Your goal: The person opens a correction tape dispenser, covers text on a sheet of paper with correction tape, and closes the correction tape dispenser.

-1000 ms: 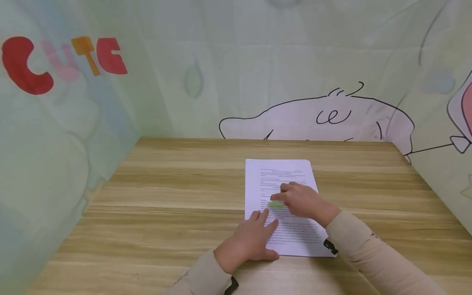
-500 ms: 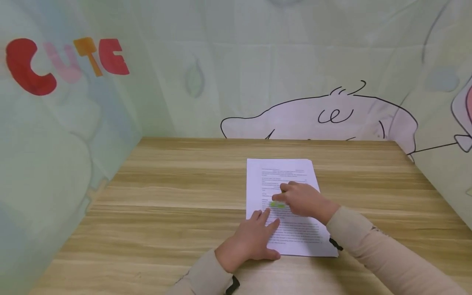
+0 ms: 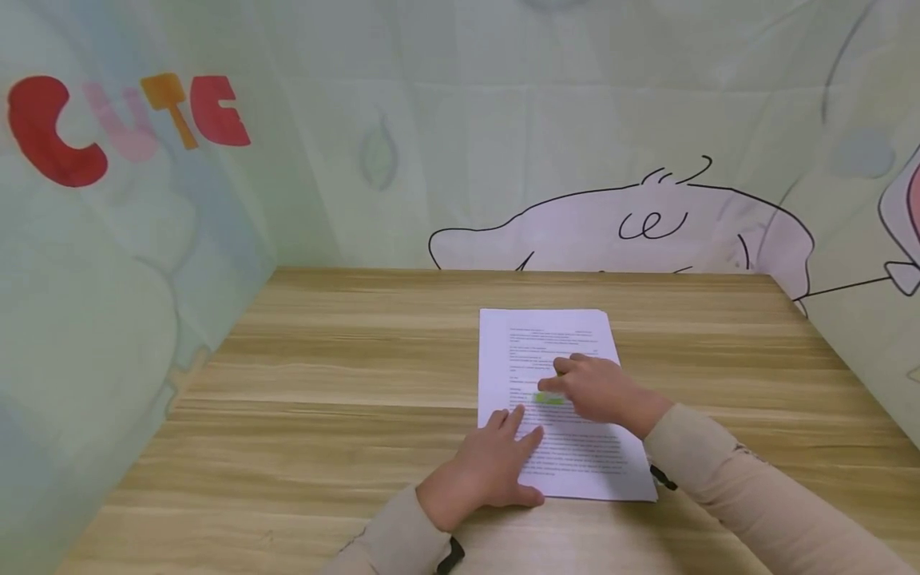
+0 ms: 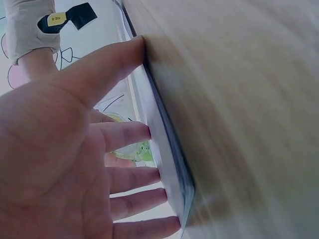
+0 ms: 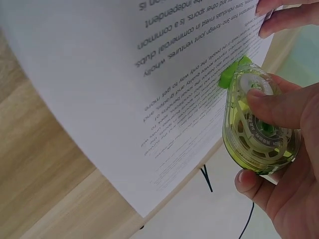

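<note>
While the left hand (image 3: 485, 463) stays splayed over the near-left part of the printed pages (image 3: 575, 479), head view has the right hand (image 3: 592, 389) at their middle, holding a green correction tape dispenser (image 3: 549, 398) on or just over the text lines. Change: versus the prior frames, right hand and dispenser have slid slightly toward the pages' right edge; left hand about the same spot. Likely means the pass along the line is advancing, with the pages kept steady. Pages lie flat on the worktop (image 3: 323, 359); cartoon backdrop (image 3: 345, 176) stands beyond them.

Left wrist view: left grip spread, nothing pinched. Thumb at the pages' edge, other fingers apart, tips against the pages. Edge looks like several sheets stacked. Dispenser partly hidden behind the fingers. Black strap (image 4: 82, 16) with yellow label (image 4: 57, 19) sits at the right sleeve (image 4: 27, 25), off past the pages.

Right wrist view: right grip pinches the dispenser, thumb on the face of its clear case, fingers behind. Green head end (image 5: 232, 73) aims at the print; can't tell actual contact, nor whether any tape is laid. Containers: only that clear case, round reel parts inside, remaining tape amount unclear. Left fingertips (image 5: 266, 27) show by the pages' edge, beyond the dispenser.
</note>
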The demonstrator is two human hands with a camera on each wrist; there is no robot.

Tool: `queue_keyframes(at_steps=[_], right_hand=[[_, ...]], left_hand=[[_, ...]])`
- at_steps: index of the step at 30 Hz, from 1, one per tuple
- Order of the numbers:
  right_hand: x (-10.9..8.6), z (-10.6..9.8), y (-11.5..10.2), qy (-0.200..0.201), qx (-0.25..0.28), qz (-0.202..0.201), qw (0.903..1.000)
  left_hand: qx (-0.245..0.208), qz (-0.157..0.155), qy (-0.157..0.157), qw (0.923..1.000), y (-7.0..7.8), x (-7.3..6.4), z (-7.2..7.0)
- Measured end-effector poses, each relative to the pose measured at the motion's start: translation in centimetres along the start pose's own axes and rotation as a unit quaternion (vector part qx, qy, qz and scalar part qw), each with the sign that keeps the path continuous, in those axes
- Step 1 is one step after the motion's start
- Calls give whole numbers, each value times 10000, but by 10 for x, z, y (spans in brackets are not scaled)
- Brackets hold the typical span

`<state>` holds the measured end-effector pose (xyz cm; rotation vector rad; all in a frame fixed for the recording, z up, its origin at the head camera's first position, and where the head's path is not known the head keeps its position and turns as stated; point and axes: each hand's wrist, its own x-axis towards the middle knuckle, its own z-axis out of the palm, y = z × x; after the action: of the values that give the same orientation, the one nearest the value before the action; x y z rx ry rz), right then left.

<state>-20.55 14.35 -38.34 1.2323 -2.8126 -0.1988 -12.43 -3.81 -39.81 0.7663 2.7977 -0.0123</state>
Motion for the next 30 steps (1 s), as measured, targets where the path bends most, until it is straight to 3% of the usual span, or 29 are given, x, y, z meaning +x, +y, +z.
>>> queue_keyframes(at_steps=[15, 19, 24, 30], right_hand=[[-14, 3, 10, -36, 26, 82, 10000], [-18, 9, 17, 332, 331, 115, 9988], [-29, 13, 29, 941, 1046, 474, 9889], [-42, 12, 37, 1021, 1113, 860, 9848]], left_hand=[[-75, 41, 12, 10000, -1, 1, 1], [-65, 37, 1, 10000, -1, 1, 2], [-5, 44, -5, 10000, 0, 1, 1], [18, 61, 77, 10000, 0, 3, 0]])
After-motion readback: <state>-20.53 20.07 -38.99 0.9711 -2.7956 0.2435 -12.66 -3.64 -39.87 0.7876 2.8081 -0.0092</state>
